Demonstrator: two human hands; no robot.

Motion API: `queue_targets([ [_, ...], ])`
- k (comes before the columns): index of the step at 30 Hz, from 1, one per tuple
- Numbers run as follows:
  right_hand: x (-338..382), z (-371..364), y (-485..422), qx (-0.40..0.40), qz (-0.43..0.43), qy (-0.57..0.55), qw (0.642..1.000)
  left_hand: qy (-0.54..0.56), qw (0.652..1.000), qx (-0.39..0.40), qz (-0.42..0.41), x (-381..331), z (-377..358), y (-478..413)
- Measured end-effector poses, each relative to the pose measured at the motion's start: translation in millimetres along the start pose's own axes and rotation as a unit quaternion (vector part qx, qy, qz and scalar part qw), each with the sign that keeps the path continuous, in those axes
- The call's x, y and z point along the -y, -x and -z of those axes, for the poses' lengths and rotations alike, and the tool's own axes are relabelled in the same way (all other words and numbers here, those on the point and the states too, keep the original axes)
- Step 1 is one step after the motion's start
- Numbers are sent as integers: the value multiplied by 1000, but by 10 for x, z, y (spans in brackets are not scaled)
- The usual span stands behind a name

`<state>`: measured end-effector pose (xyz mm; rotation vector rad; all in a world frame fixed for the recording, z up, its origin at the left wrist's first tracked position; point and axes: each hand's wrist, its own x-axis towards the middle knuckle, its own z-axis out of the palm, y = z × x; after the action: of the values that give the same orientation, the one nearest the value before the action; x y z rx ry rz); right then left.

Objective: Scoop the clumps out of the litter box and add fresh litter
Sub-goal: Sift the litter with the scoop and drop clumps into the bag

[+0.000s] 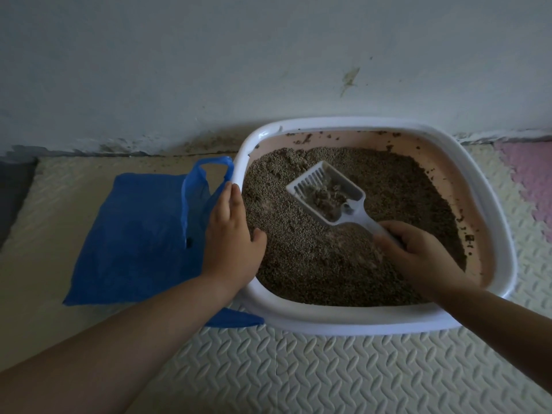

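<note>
Head view.

- Litter box [358, 322]: white rim, pink inner wall, standing on the floor mat [298, 372]. Its far rim sits near the foot of the wall [209, 70]. Dark crumbs stick to the far and right inner wall.
- Litter [310, 264]: grey-brown grains fill the box, surface uneven, piled higher toward the far left.
- Scoop [316, 182]: white, slotted, over the middle of the litter, slotted end pointing far-left, handle running near-right. Clump [324, 200] of grey matter lies in the scoop's pan. Whether the scoop's underside touches the litter: cannot tell, slight blur.
- Right grip [418, 252]: fingers curled and clamped round the scoop handle, inside the box outline, above the near-right litter, apart from the right wall.
- Left grip [231, 234]: fingers straight and together, palm down on the box's left rim, thumb spread inward over the litter edge. It holds nothing.
- Blue bag [128, 234]: lies flat on the mat left of the box. Its handle loops touch the left rim, just beyond the left fingertips. One corner shows at the box's near-left corner.
- Room: a strip of mat shows between bag and wall, a wide band along the box's near side, and more to the right, where a pink tile [528, 168] begins.
</note>
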<state>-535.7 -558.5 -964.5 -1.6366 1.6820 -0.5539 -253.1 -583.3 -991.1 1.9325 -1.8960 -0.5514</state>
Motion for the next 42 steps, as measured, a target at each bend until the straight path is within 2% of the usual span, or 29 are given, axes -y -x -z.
queue_targets([
  [8, 131, 4, 6, 4, 13, -3, 1000, 1, 1000, 8, 1, -5, 23, -2],
  [14, 227, 6, -22, 25, 27, -37, 999, 25, 998, 61, -20, 40, 286, -27],
  [16, 288, -2, -30, 34, 35, -46, 998, 28, 997, 55, -39, 85, 471, -11],
  [20, 431, -47, -33, 68, 47, -62, 995, -63, 994, -15, -85, 289, 813, 31],
  [22, 504, -83, -33, 87, 54, -71, 992, -105, 991, -44, -75, 416, 931, 48],
  [25, 602, -155, -60, 119, 65, -76, 988, -152, 987, -45, -22, 567, 1028, 66],
  [28, 690, -225, -97, 144, 81, -64, 984, -160, 987, -18, 26, 651, 1049, 79],
  [31, 787, -280, -114, 160, 95, -58, 981, -180, 983, 24, 40, 657, 1052, 80],
  [37, 856, -360, -137, 165, 117, -32, 979, -136, 988, 63, 46, 687, 1004, 66],
  [42, 857, -364, -160, 170, 119, -25, 978, -87, 993, 52, 61, 683, 1096, 66],
])
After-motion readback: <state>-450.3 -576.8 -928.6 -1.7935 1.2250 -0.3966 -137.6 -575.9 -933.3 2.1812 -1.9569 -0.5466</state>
